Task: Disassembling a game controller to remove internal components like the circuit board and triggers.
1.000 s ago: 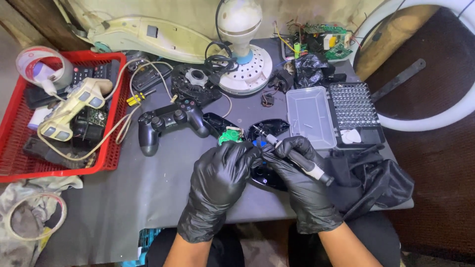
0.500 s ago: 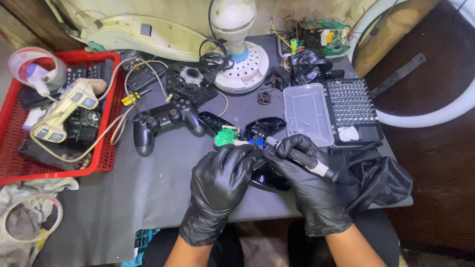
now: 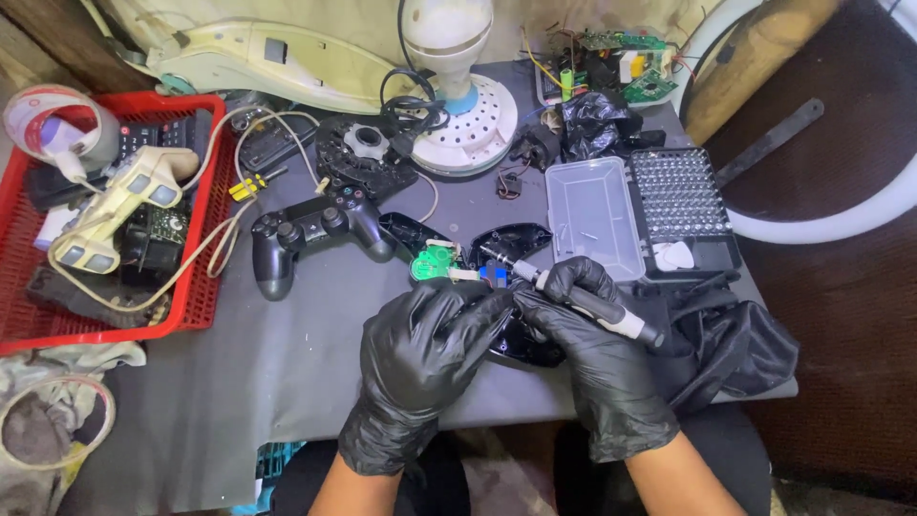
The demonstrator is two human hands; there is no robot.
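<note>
Both my hands wear black gloves. My left hand [image 3: 425, 349] presses down on an opened black game controller [image 3: 511, 244], whose green circuit board [image 3: 432, 266] shows just beyond my fingers. My right hand [image 3: 592, 354] grips a slim screwdriver [image 3: 592, 304] with a black and grey handle. Its tip points up-left into the open controller near a small blue part [image 3: 494, 275]. The lower half of the controller shell is hidden under my hands.
A whole black game controller [image 3: 310, 234] lies to the left. A red basket [image 3: 205, 287] of cables and gadgets stands at far left. A clear-lidded bit case [image 3: 640, 210] sits to the right, a white round lamp base [image 3: 468, 124] behind, loose circuit boards [image 3: 621, 67] at back.
My hands and the screwdriver hold nearly the same pose over the open controller. The view has shifted slightly, so everything sits a little lower and to the right in the frame.
</note>
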